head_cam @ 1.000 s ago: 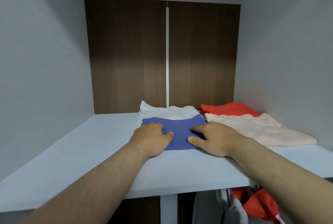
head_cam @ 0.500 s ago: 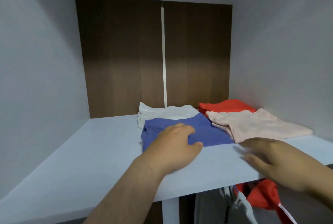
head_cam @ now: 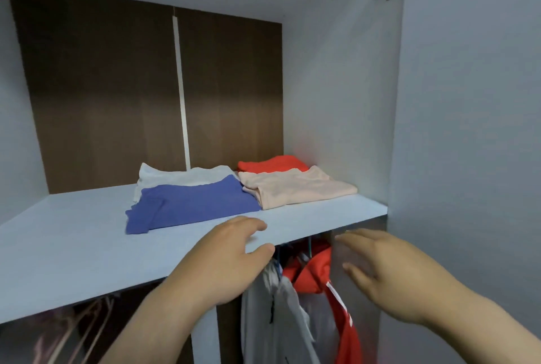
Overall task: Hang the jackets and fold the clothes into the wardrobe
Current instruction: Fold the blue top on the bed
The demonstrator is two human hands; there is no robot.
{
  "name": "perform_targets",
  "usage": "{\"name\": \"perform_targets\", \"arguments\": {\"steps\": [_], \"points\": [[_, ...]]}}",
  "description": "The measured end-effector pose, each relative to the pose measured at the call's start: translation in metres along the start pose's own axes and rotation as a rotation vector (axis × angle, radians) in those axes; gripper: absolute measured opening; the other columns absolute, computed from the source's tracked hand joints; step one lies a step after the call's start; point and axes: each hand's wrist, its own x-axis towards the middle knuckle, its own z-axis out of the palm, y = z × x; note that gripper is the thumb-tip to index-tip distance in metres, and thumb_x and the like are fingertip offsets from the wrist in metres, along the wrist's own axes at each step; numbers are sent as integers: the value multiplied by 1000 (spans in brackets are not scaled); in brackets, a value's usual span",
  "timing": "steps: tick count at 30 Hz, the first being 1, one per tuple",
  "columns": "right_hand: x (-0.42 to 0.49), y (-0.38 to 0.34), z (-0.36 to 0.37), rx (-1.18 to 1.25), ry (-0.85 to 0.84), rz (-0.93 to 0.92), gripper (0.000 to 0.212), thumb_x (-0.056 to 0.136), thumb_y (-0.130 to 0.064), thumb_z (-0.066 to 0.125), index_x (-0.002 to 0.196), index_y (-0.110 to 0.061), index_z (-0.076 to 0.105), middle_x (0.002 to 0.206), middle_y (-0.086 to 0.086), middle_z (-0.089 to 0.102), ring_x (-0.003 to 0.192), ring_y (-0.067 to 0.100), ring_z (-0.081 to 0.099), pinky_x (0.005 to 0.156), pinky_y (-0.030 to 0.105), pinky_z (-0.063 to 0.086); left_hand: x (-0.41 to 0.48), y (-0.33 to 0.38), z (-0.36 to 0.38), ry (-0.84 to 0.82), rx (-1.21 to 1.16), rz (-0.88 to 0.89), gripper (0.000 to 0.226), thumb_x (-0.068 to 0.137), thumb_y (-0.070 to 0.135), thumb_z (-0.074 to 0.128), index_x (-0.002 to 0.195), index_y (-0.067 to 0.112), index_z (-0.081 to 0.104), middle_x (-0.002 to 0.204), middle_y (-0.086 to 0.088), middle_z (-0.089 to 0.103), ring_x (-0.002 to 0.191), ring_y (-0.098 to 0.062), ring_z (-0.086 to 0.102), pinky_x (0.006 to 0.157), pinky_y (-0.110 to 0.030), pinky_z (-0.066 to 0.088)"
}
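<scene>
Inside a pale wardrobe with a dark wooden back, the shelf [head_cam: 73,246] carries the folded clothes. The blue top [head_cam: 193,205] lies nearest the front, partly over a white one [head_cam: 181,176], with a peach piece [head_cam: 295,188] touching its right edge and a red one [head_cam: 272,163] behind that. The blue top's left corner looks rumpled, so smoothing it flat would likely finish this step neatly. The left grip [head_cam: 231,258] hovers, relaxed, over the shelf's front edge. The right grip [head_cam: 389,273] is spread below it. Both hold nothing. Underneath hang a red jacket [head_cam: 316,267] and a grey jacket [head_cam: 275,305].
</scene>
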Motion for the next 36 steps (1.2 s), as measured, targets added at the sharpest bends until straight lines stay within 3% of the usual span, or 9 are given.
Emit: {"name": "perform_targets", "arguments": {"steps": [4,8,13,17,20,22,24,26,36], "points": [[-76,16,-1,52,-24,96,47,100,-46,42,146,-37,36,147,-20,40,135,7,39,107,21,36,-35,44,51,-64,2,59,45,95,48,50,140,38,46,142,25,42,130,4,36,107,-16,28],[-148,38,7,79,-50,220,46,99,-39,45,144,-30,43,142,-10,50,131,16,47,104,29,42,-69,84,104,-139,-54,73,52,97,43,51,147,35,39,154,20,32,142,2,25,110,-15,18],[-235,53,21,107,-40,376,48,85,-34,56,130,-19,63,124,0,68,108,26,66,84,36,56,-108,133,165,-248,-81,109,56,97,40,53,150,30,36,158,14,27,145,0,20,109,-13,13],[-300,72,14,83,-103,462,49,98,-37,49,145,-24,44,142,-4,53,126,22,51,101,33,45,-130,171,205,-336,-91,241,61,93,51,49,149,30,37,159,12,27,145,0,18,103,-6,3],[-343,83,4,36,-136,569,42,99,-39,44,140,-26,45,138,-5,53,125,21,48,99,36,45,-143,196,235,-440,-131,365,81,76,66,32,148,30,39,157,13,29,141,9,16,102,1,-3],[-369,90,-2,2,-158,659,38,99,-37,43,135,-24,47,134,-5,55,120,21,50,96,36,46,-151,212,252,-499,-146,453,79,78,67,28,148,31,38,157,15,28,134,15,12,98,5,-6],[-395,95,-5,-39,-168,761,36,99,-38,43,131,-22,49,130,-3,57,116,22,52,94,37,47,-158,228,268,-546,-181,542,59,95,54,38,150,34,32,157,21,19,132,17,7,101,1,-6],[-417,97,-8,-81,-181,865,35,99,-39,43,129,-21,49,128,-2,57,115,23,52,93,39,48,-163,245,282,-620,-231,614,55,100,44,43,151,36,26,151,29,11,135,16,4,106,-4,-2],[-542,62,-26,-243,-347,1461,34,94,-45,47,118,-23,52,120,0,59,109,29,55,90,40,48,-178,314,361,-898,-230,1027,62,97,55,38,152,43,11,157,27,2,140,11,-2,112,-13,4]]}}
